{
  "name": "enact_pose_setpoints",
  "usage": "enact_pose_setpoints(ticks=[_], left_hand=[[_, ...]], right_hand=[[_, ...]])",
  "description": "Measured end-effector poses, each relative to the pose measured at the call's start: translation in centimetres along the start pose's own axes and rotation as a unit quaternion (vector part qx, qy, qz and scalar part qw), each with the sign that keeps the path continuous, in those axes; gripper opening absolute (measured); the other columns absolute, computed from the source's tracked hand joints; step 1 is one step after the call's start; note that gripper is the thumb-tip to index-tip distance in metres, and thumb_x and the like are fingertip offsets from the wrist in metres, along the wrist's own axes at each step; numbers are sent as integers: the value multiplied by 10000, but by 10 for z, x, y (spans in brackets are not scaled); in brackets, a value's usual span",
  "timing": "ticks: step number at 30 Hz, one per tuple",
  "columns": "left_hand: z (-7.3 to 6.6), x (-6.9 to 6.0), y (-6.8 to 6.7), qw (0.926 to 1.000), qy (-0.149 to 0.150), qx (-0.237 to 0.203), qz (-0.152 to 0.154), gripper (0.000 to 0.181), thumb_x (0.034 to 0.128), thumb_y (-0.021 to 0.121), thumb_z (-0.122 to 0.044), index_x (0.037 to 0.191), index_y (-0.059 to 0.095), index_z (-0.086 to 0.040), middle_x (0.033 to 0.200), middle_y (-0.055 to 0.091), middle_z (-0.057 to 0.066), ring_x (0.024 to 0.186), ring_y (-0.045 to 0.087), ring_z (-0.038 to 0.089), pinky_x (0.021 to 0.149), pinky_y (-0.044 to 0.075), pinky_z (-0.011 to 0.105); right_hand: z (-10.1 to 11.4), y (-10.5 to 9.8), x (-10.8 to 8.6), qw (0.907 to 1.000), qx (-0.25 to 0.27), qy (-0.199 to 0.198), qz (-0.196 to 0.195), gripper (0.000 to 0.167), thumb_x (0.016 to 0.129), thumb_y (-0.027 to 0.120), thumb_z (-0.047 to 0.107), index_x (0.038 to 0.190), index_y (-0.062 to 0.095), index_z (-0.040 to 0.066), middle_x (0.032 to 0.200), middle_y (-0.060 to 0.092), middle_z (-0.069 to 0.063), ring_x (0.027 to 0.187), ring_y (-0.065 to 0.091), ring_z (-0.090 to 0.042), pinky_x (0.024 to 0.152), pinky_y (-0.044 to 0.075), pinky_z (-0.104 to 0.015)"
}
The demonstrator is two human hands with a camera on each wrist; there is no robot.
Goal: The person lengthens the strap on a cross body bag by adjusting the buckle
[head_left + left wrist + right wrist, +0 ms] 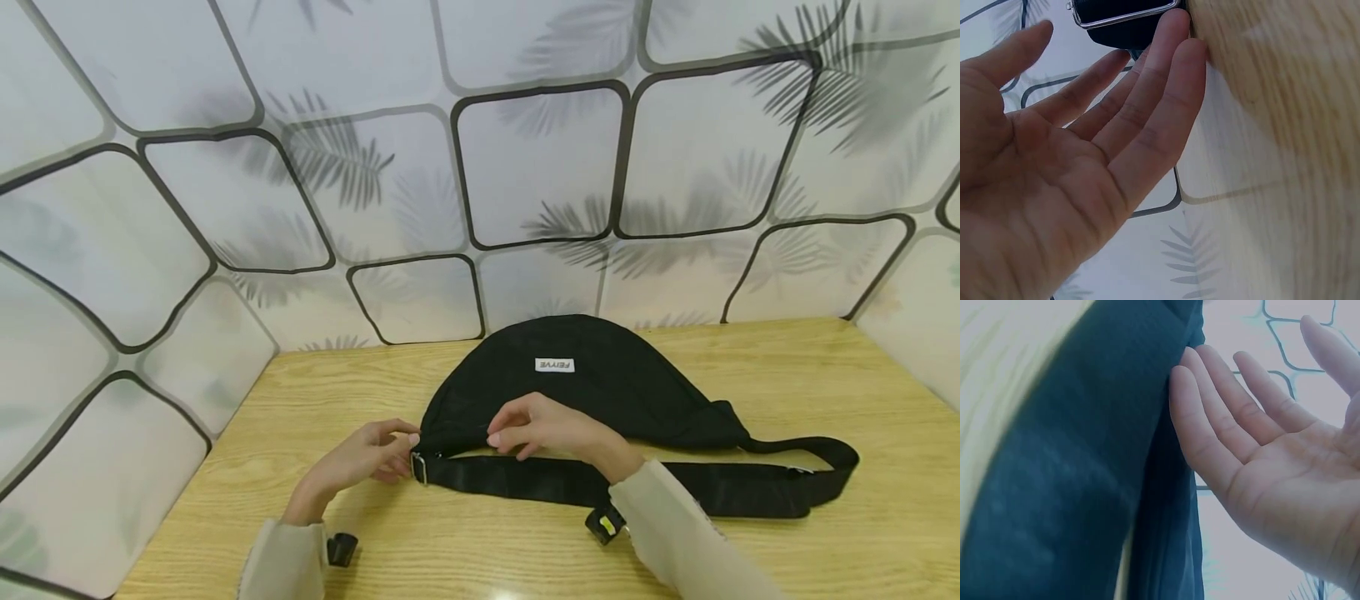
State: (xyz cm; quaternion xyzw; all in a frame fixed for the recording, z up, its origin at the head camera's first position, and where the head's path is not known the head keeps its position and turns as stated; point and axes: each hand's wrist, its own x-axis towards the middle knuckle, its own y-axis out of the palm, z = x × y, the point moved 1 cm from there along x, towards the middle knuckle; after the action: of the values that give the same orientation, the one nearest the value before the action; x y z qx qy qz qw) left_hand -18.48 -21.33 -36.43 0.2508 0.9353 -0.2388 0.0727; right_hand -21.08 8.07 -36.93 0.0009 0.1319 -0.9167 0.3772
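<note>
A black waist bag [615,396] lies on the wooden table with its curved side toward the back wall; its white label [554,365] reads upside down. Along its near side runs a black strap [517,479], looping round at the right. At the bag's left corner is a metal buckle [418,468]. My left hand [358,458] is beside that corner, fingertips at the buckle [1129,19], thumb apart from the fingers in the left wrist view. Over the bag's near edge hovers my right hand [551,429]; its relaxed fingers [1200,434] are beside the black fabric, gripping nothing.
A patterned cloth wall [540,167] with dark outlines and grey leaves rises behind the table [330,392] and along both sides. Black wrist devices [342,550] show at both sleeves.
</note>
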Motion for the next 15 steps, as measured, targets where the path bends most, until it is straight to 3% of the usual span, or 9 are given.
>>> enact_pose_setpoints(ticks=[8,15], left_hand=[[2,-1,-1,9991,161,141,373,555,1005,663,-175,1429,450,114,1125,644,160,936,670,277,824,568,455],[3,3,1,9988,266,224,331,508,1018,642,-181,1405,482,108,1085,634,151,912,668,267,819,563,448]], right_hand=[[0,10,8,9999,-81,131,32,292,998,650,141,1187,667,-81,1109,695,-75,1017,658,-207,822,569,-387],[4,19,16,9991,-382,171,26,271,994,665,170,1172,699,-31,1135,670,-46,1008,624,-167,812,556,-364]])
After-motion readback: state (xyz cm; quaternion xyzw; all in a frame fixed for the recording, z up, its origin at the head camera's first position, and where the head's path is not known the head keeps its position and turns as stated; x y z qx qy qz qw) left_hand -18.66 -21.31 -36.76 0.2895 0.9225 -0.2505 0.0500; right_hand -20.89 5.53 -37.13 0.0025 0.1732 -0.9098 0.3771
